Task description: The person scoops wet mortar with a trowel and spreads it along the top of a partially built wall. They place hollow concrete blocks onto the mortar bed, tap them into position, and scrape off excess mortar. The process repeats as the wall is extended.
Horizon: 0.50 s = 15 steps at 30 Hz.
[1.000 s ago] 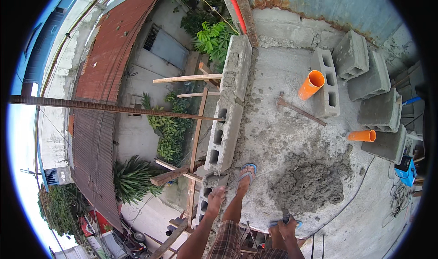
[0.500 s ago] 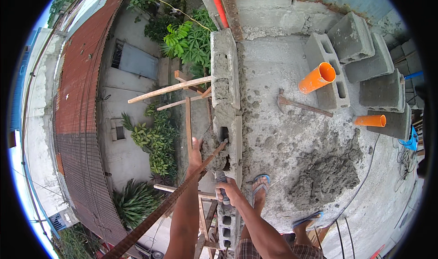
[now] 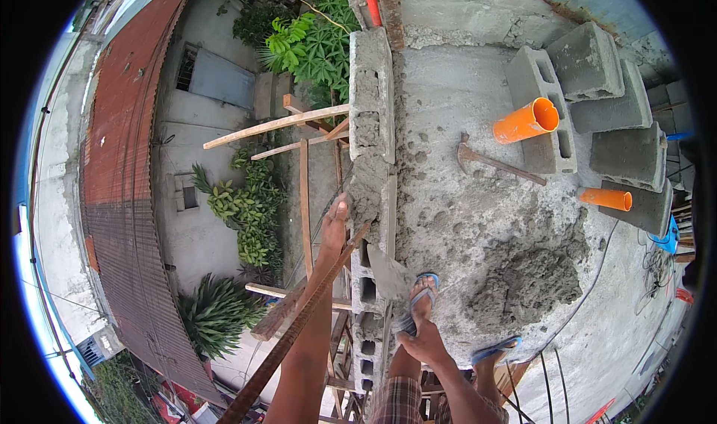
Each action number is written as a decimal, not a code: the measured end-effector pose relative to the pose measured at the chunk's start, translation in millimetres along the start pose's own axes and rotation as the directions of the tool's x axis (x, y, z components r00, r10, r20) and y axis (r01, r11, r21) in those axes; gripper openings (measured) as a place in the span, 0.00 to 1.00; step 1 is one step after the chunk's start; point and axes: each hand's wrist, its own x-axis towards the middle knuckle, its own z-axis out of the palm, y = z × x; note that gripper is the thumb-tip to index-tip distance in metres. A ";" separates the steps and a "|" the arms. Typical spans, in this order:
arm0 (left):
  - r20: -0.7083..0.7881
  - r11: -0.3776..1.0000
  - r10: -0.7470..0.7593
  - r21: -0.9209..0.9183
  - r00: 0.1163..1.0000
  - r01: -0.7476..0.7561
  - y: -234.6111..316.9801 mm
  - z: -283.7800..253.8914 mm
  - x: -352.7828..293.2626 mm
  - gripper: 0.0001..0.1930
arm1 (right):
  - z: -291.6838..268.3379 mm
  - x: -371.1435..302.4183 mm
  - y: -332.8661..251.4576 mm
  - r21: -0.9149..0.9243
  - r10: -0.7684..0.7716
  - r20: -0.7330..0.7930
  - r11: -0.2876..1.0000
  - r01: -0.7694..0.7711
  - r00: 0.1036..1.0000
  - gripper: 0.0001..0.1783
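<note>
A long, straight grey concrete-block wall (image 3: 372, 129) runs near to far through the middle, with a flat grey metal trowel (image 3: 390, 273) at its right edge. Left of it are narrow tan wooden planks (image 3: 305, 200), then leafy green shrubs (image 3: 255, 219). Right, on the rough grey concrete floor (image 3: 441, 103), lies a lumpy grey mortar heap (image 3: 526, 278); farther off, a brown long-handled hammer (image 3: 502, 168), a wide orange plastic pipe (image 3: 515, 126) beyond.

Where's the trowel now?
Head view, lower centre: the trowel is in the right hand, its blade over the right edge of the block wall, beside the left foot.
</note>
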 end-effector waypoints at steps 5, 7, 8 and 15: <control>0.040 0.963 0.248 0.101 0.968 -0.251 -6.7 -0.1 19.1 0.26 | -64.7 84.8 -38.6 -0.245 -0.109 -0.246 0.968 0.047 0.963 0.19; 0.079 0.949 0.265 0.157 0.961 -0.275 -10.3 -2.7 15.9 0.21 | -84.1 118.3 -53.1 -0.383 -0.141 -0.134 0.920 0.080 0.981 0.20; 0.098 0.968 0.205 0.124 0.974 -0.216 -11.9 -5.5 13.2 0.20 | -92.4 129.5 -59.3 -0.457 -0.104 -0.028 0.886 0.080 0.994 0.20; -0.148 0.995 0.012 -0.099 0.989 -0.026 -42.4 -23.2 12.0 0.19 | -123.2 152.5 -93.7 -0.500 -0.082 -0.030 0.864 0.056 0.996 0.18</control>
